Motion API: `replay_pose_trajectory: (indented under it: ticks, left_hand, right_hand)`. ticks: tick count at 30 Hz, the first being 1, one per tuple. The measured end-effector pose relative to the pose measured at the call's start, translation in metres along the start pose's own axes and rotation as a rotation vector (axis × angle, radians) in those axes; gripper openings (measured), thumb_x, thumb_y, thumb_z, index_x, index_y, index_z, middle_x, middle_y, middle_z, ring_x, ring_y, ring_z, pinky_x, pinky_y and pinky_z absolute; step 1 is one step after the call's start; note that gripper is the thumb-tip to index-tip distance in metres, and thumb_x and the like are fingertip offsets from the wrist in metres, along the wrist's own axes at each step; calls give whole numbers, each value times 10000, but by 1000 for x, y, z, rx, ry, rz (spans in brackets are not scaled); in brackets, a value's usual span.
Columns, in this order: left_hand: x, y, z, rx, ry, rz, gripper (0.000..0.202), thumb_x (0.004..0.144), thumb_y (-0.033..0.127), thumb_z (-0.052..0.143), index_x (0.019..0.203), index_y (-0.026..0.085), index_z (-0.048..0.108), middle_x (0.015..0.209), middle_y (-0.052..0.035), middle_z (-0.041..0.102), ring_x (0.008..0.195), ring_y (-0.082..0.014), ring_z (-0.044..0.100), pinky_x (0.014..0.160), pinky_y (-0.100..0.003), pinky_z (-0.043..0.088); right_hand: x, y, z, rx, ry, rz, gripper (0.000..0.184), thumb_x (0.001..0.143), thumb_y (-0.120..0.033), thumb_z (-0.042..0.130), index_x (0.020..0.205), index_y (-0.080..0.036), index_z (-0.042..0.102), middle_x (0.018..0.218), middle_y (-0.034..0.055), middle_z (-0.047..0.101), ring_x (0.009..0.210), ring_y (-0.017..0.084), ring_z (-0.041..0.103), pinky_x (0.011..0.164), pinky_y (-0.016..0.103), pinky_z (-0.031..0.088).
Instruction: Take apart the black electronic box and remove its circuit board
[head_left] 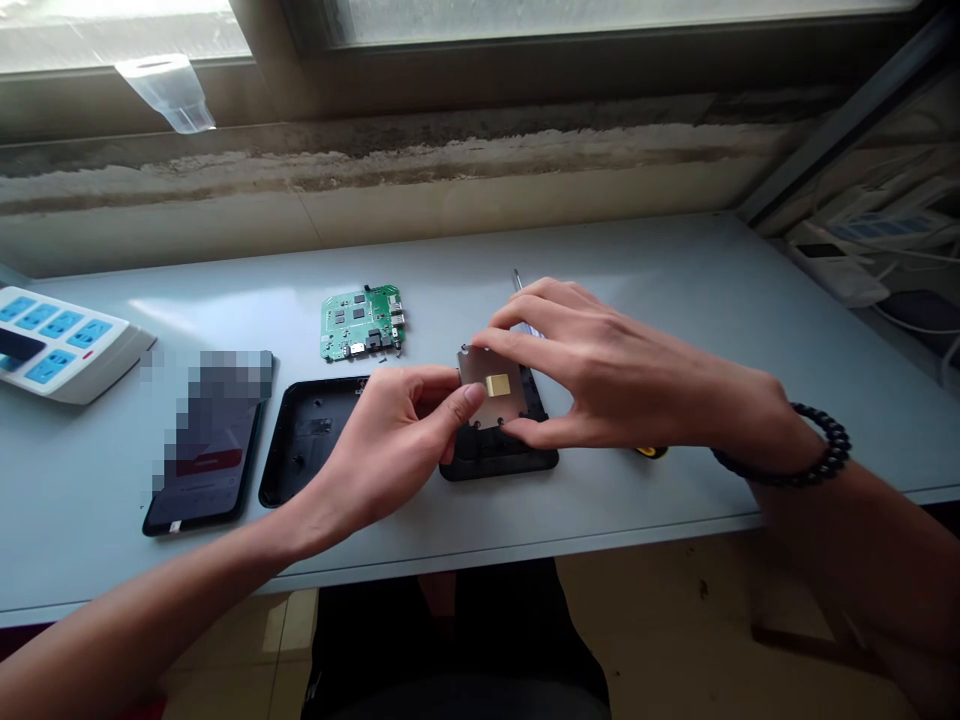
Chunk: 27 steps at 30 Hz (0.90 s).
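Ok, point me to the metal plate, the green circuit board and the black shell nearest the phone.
Metal plate [497,410], head view: lower half of its face.
Green circuit board [362,324], head view: middle of its upper face.
Black shell [298,428], head view: bare floor inside it.

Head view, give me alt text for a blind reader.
A person's left hand and right hand hold a metal plate bearing a golden block over a black case part on a table. A green circuit board lies beyond; another black case part, a phone and a power strip sit to the left.
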<state>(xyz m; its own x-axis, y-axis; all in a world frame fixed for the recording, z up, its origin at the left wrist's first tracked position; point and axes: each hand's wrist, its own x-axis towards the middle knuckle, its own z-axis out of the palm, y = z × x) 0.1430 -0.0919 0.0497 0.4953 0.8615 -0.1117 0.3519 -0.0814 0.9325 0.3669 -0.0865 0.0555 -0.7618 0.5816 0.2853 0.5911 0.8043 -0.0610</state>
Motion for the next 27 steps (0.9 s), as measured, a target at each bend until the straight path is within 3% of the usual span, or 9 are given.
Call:
replay_pose_trajectory:
  ticks: [5,13,18,22,27]
  left_hand:
    - [0,1,-2,5,-6,-37,435,909,273,625,515,181,466,464,56,462,443,-58,357,460,-206,294]
    - [1,0,-3,-3,-28,-91,447,913,300,617,513,183,455,452,63,452,412,-42,283,429,-206,236]
    - [1,-1,-3,52,-80,-112,441,929,355,607,539,181,499,485,49,472,451,-61,326,439,-217,239]
    - [3,-1,-2,78,-40,-104,438,946,318,579,540,183,486,495,57,453,465,-67,345,465,-220,280]
    - [5,-3,-3,106,-33,-96,278,933,280,601,684,162,633,553,63,468,531,-77,419,506,-214,328]
  right_hand:
    - [-2,4,1,63,-41,36,433,950,-409,610,1244,-94,651,1187,169,639,1087,268,531,987,465,480]
    - [-3,6,0,85,-90,34,382,953,-399,610,1181,-95,656,1104,141,644,1010,237,521,934,410,463]
    - [-3,6,-1,65,-152,42,390,953,-423,606,1172,-104,653,1076,138,634,953,229,523,927,416,452]
    - [-3,7,-1,77,-198,46,453,942,-476,614,1192,-98,645,1042,137,620,962,241,521,877,402,453]
    - [-3,7,-3,91,-303,97,465,923,-492,629,1150,-87,653,999,128,599,958,247,510,866,408,441]
